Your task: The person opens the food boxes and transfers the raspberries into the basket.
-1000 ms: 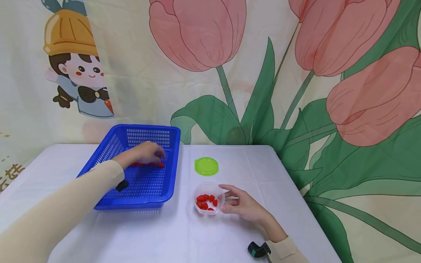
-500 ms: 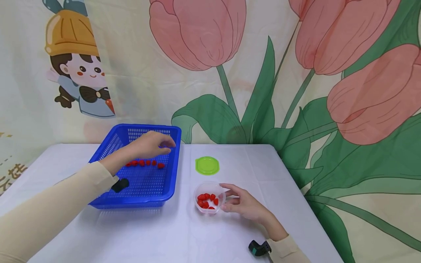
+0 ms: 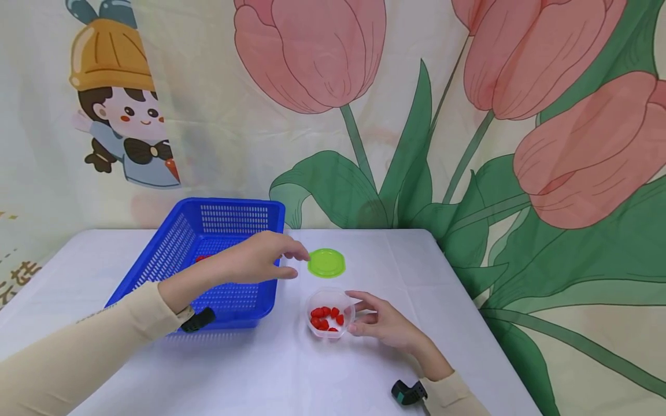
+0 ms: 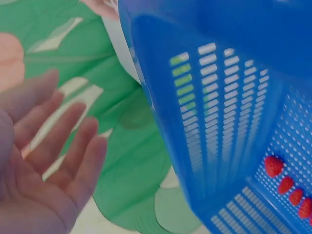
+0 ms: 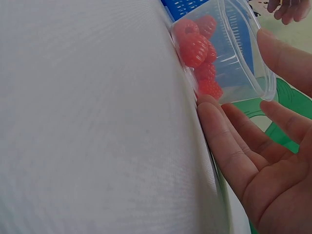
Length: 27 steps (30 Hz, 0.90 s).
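My left hand hovers over the right rim of the blue plastic basket. Its fingers are loosely extended, and nothing shows between them in the left wrist view. Several red raspberries lie in a row on the basket's floor, mostly hidden by my forearm in the head view. On the table, my right hand holds the right side of a clear plastic cup. The thumb is at the cup's rim and a fingertip is down by its base. Several raspberries rest in the bottom of this upright cup.
A bright green lid lies flat behind the cup, to the right of the basket. White cloth covers the table. A printed backdrop with tulips hangs directly behind the table's far edge.
My left hand has lifted from the raspberries in the basket and moved right, to over the basket's right rim near the lid. My right hand and the cup have stayed in place.
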{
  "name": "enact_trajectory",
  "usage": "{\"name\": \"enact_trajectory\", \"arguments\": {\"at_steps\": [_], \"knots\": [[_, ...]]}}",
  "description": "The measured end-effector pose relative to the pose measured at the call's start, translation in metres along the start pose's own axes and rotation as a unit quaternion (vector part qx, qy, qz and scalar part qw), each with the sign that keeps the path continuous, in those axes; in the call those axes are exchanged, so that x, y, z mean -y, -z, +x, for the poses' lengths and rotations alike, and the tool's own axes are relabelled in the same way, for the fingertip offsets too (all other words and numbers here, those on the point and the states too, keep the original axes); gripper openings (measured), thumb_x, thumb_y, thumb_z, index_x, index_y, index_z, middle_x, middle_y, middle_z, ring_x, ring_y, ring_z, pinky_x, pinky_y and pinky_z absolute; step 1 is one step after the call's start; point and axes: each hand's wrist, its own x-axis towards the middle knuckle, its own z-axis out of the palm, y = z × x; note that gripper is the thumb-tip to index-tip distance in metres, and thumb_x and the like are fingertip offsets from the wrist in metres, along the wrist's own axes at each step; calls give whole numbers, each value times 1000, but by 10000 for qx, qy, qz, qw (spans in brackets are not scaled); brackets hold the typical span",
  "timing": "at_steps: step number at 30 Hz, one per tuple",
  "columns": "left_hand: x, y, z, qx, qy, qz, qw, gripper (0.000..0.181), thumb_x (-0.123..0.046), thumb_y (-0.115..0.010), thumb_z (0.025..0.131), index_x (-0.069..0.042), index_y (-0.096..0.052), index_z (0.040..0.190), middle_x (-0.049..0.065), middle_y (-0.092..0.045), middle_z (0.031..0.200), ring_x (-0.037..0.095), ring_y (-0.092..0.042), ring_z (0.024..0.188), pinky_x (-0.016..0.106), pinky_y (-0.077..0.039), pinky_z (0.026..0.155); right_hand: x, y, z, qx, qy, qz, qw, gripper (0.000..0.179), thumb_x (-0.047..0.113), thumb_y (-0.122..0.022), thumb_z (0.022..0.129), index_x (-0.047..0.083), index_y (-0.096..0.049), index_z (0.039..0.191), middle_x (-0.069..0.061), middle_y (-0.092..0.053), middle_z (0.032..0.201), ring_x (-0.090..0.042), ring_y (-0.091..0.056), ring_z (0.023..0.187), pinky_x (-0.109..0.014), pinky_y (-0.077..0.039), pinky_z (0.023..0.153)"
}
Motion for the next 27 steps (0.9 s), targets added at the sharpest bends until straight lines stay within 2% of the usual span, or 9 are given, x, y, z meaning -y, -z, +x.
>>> {"name": "enact_trajectory", "arguments": {"at_steps": [5, 10, 14, 20, 22, 27], "knots": [[-9, -13, 6, 829, -429, -209, 9954, 34, -17, -82, 95, -22, -76, 128, -11, -74, 120, 13, -67, 113, 35, -58, 94, 0, 0, 0, -25, -35, -25, 10000, 73, 28, -83, 94, 30, -48, 159, -11, -61, 140, -28, -70, 118, -45, -59, 100], [-11, -23, 18, 1347, -799, -266, 9873, 33, -14, -82, 94, -21, -76, 125, -11, -75, 117, 11, -66, 111, 35, -57, 98, 0, -1, 1, -8, -71, 53, 10000, 73, 28, -83, 95, 29, -48, 159, -11, -62, 139, -29, -70, 117, -46, -59, 100], [-16, -30, 28, 1715, -793, -248, 9817, 33, -11, -83, 93, -22, -77, 124, -12, -74, 116, 12, -65, 112, 33, -56, 99, 1, -1, 1, 2, -74, 68, 9999, 73, 28, -83, 95, 28, -48, 159, -11, -62, 139, -29, -70, 118, -46, -59, 100], [-21, -41, 45, 2271, -729, -87, 9711, 37, -7, -84, 91, -21, -78, 125, -4, -75, 122, 17, -66, 117, 33, -57, 101, 1, 0, 0, 48, 7, 83, 10000, 74, 26, -82, 95, 26, -47, 160, -12, -62, 139, -30, -71, 118, -45, -60, 99], [-21, -44, 50, 2392, -735, -11, 9682, 38, -7, -84, 91, -20, -78, 125, -3, -75, 122, 15, -67, 117, 29, -56, 99, 1, 0, 0, 49, 12, 82, 10000, 73, 26, -82, 95, 26, -47, 160, -12, -62, 139, -30, -71, 118, -45, -60, 100], [-24, -46, 61, 2703, -605, 91, 9608, 41, -5, -85, 89, -21, -77, 126, -4, -75, 120, 15, -66, 116, 25, -57, 94, 1, 0, -1, 37, -13, 99, 9999, 73, 27, -81, 96, 26, -47, 160, -11, -62, 139, -30, -70, 119, -46, -59, 100]]}}
